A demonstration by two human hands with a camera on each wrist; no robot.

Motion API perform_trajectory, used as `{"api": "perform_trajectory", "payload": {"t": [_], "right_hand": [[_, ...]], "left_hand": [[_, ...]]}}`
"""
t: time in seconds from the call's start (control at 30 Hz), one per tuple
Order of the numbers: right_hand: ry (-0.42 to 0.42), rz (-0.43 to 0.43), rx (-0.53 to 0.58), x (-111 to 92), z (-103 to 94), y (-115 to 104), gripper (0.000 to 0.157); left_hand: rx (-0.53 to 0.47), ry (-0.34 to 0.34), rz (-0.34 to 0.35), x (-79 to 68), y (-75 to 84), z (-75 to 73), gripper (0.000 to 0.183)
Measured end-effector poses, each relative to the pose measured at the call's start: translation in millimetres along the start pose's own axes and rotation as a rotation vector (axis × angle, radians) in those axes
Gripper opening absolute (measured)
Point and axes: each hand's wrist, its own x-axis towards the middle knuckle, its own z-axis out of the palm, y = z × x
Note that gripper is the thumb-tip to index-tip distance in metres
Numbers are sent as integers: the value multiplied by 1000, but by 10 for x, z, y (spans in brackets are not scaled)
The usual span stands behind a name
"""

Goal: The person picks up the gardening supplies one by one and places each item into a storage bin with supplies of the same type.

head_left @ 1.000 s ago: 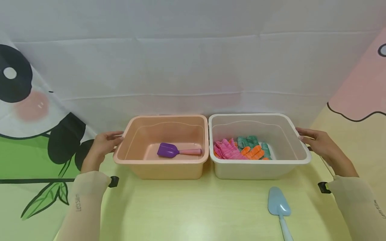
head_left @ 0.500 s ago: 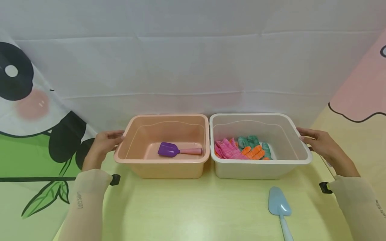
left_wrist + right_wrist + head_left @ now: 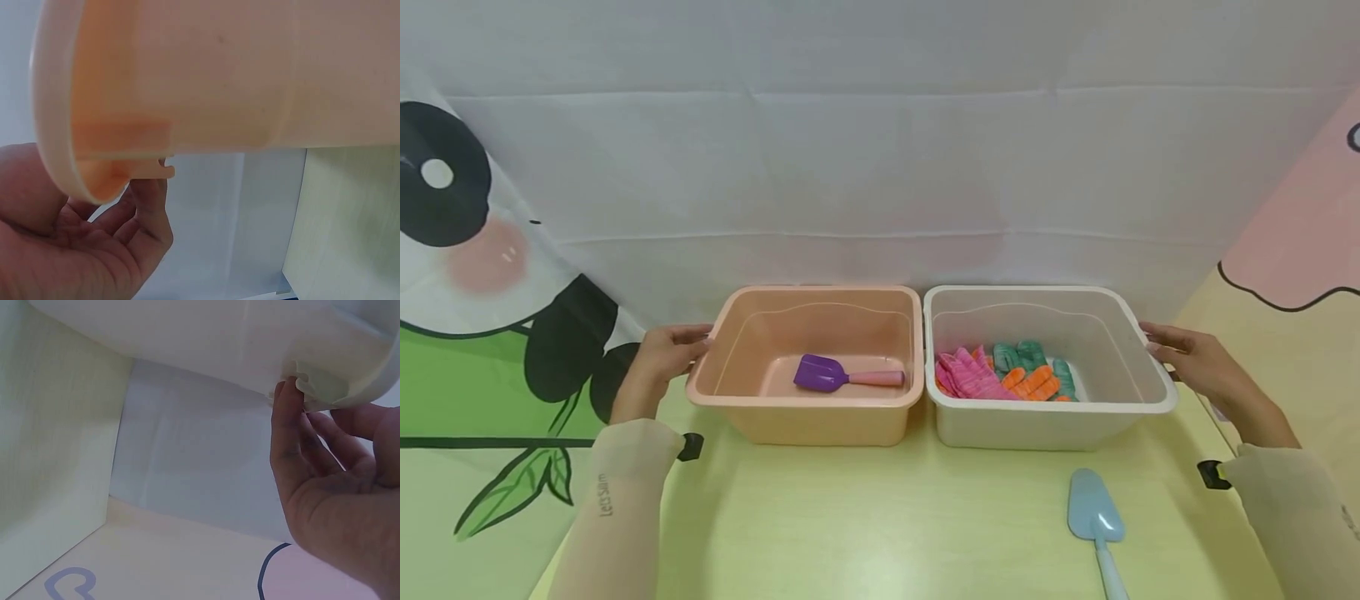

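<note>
My left hand [image 3: 662, 362] grips the left rim of a peach plastic bin [image 3: 820, 425]. In the left wrist view its fingers [image 3: 150, 219] curl under that rim. Inside the bin lies a purple scoop [image 3: 822, 373] with a pink handle. My right hand [image 3: 1206, 367] holds the right rim of a white plastic bin [image 3: 1037, 427], its fingertips [image 3: 289, 400] hooked beneath the edge in the right wrist view. Pink gloves [image 3: 973, 375], orange gloves [image 3: 1036, 382] and green gloves [image 3: 1019, 355] are heaped in the white bin's left part. Both bins stand side by side, rims nearly touching.
A light blue trowel [image 3: 1094, 512] lies on the pale yellow table [image 3: 850, 517], in front of the white bin. Behind both bins rises a pale cloth backdrop [image 3: 880, 183]. Cartoon-printed cloth [image 3: 490, 375] hangs at the left side.
The head view has shifted very slightly. Both hands stay at the outer rims, and the bins, scoop, gloves and trowel keep their places.
</note>
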Motion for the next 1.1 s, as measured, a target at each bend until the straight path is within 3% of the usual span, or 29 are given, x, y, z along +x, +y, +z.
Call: {"api": "perform_trajectory", "payload": {"t": [0.3,0.5,0.7,1.1], "right_hand": [[61,-50,-21,-103,7,68,61],[89,-102,53,-256,9,183,58],[115,-90,112,-442,76,292,50],[147,-79,114,-741,276,463,35]], "left_hand": [[-1,-12,-20,-6,1,19,58],[-5,-11,-18,0,-3,16,57],[9,-6,-5,15,-22,10,57],[20,-3,-13,21,-23,7,57]]}}
